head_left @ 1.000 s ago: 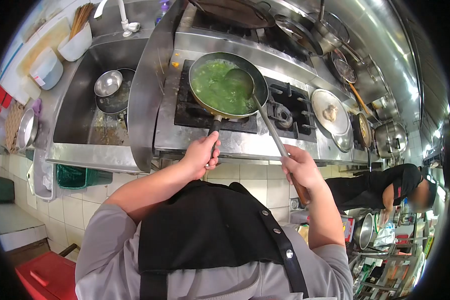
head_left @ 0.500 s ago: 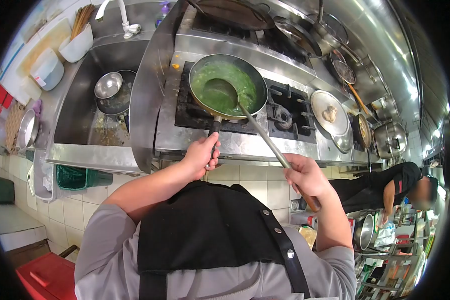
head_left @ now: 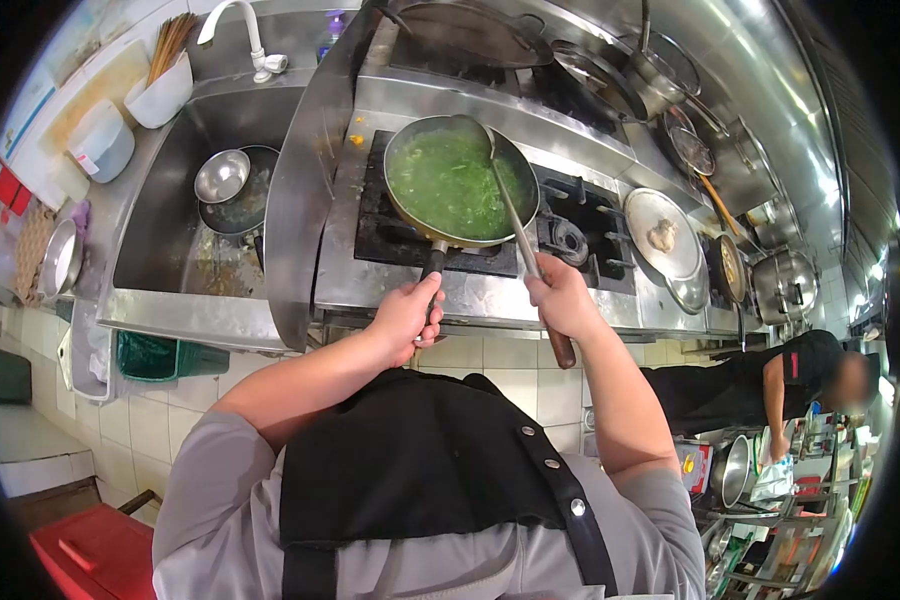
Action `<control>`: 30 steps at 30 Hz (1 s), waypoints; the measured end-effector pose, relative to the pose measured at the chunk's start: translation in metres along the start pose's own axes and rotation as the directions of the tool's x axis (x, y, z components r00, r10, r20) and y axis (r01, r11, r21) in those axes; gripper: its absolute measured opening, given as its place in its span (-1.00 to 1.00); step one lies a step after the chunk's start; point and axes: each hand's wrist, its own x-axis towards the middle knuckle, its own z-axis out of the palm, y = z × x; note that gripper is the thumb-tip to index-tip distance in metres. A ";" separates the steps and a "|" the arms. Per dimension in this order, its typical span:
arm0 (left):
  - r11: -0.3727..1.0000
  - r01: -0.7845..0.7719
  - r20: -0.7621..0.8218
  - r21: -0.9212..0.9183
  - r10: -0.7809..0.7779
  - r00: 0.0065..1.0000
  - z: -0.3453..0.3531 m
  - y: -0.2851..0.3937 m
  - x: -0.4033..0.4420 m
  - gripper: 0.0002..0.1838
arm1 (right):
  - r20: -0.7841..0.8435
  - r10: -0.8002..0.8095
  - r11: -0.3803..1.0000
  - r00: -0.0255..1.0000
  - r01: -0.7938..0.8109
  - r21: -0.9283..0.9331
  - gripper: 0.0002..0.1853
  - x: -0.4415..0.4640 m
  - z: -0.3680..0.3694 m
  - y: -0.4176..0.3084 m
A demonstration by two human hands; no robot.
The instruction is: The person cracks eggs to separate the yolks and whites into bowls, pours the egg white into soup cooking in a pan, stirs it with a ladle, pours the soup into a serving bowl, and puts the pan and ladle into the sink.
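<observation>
A frying pan point(head_left: 398, 213) full of green liquid with leafy bits point(head_left: 445, 180) sits on the left burner of the stove. My left hand point(head_left: 406, 318) is wrapped round its black handle point(head_left: 434, 262). In my right hand point(head_left: 562, 300) is the long metal shaft of a ladle point(head_left: 511, 205) with a brown grip end. The ladle's bowl lies at the far rim of the pan, partly sunk in the green liquid or hidden by it. Light steam hangs over the pan.
A second burner point(head_left: 567, 240) is right of the pan, then a metal lid point(head_left: 662, 235). Left, past a steel partition point(head_left: 305, 190), a sink point(head_left: 145, 230) holds a metal bowl point(head_left: 222, 177) and a pan. Behind are more pans point(head_left: 470, 35). A person point(head_left: 760, 385) works at right.
My right hand has moved forward and left, pushing the ladle's bowl from the middle of the pan to its far rim. My left hand keeps its hold on the handle.
</observation>
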 end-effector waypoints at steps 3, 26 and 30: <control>1.000 0.003 0.008 -0.006 -0.003 1.000 -0.001 0.000 0.000 -0.60 | 0.131 0.048 0.984 0.990 -0.070 0.165 -0.76 -0.009 0.001 -0.013; 1.000 -0.001 0.025 -0.015 0.002 1.000 -0.003 0.000 0.000 -0.61 | -0.037 -0.043 0.994 0.998 0.039 -0.106 -0.55 -0.073 -0.042 -0.002; 1.000 0.011 0.013 -0.008 -0.011 1.000 -0.001 0.000 -0.002 -0.59 | -0.195 -0.241 0.907 0.951 0.149 -0.394 -0.49 -0.043 -0.047 0.007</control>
